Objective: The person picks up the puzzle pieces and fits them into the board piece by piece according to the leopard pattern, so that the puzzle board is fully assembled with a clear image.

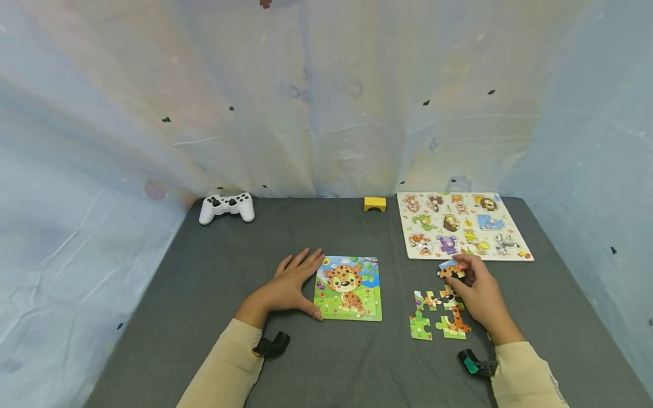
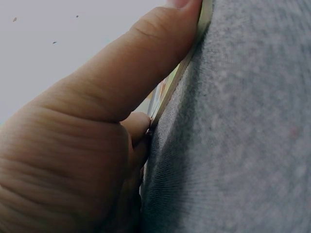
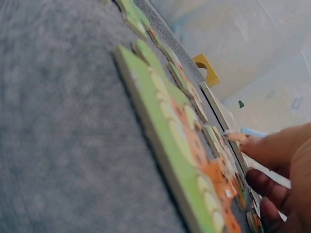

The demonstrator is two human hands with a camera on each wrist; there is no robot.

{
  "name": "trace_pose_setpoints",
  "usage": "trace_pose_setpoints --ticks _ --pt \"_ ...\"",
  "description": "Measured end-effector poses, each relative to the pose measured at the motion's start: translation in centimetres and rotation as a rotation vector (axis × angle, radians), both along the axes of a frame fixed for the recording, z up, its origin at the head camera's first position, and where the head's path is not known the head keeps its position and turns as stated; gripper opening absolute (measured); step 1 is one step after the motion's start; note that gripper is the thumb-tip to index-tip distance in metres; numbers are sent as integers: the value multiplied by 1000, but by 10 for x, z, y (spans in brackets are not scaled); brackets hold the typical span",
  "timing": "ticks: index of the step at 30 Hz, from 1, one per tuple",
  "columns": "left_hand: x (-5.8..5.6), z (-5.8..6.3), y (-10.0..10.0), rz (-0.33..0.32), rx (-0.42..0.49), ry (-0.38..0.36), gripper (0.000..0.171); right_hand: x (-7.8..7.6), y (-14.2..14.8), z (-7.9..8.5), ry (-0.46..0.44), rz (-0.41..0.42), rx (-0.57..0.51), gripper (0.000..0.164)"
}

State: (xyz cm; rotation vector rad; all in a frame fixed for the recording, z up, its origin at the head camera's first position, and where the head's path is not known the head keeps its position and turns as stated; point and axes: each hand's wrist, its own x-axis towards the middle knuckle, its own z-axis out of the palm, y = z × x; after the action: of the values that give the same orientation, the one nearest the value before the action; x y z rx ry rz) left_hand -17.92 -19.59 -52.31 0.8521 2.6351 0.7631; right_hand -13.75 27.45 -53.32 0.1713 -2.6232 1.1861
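Note:
A square leopard puzzle board [image 1: 348, 288] lies flat on the dark grey table. My left hand [image 1: 293, 283] rests along its left edge, fingers stretched toward the upper corner and the thumb at the lower one; the left wrist view shows the thumb [image 2: 141, 53] against the board's rim. My right hand [image 1: 478, 288] pinches a jigsaw piece [image 1: 451, 268] with blue and spotted orange parts. Below that lie loose jigsaw pieces: a green one [image 1: 420, 327], an orange-and-green one [image 1: 456, 327], and several more. In the right wrist view, a green-and-orange piece [image 3: 160, 116] looms close.
A large white animal puzzle board [image 1: 415, 249] lies at the back right. The yellow arch block [image 1: 374, 204] stands at the table's back edge, and a white game controller [image 1: 227, 207] sits at the back left. Pale curtains hang behind and at both sides.

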Motion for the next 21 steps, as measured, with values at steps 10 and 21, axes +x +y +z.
trace_pose_setpoints --ticks 10,21 --pt "0 0 0 1 1 4 145 3 -7 6 127 -35 -108 36" --pt "0 -1 0 1 2 0 145 9 -22 13 38 60 -273 33"
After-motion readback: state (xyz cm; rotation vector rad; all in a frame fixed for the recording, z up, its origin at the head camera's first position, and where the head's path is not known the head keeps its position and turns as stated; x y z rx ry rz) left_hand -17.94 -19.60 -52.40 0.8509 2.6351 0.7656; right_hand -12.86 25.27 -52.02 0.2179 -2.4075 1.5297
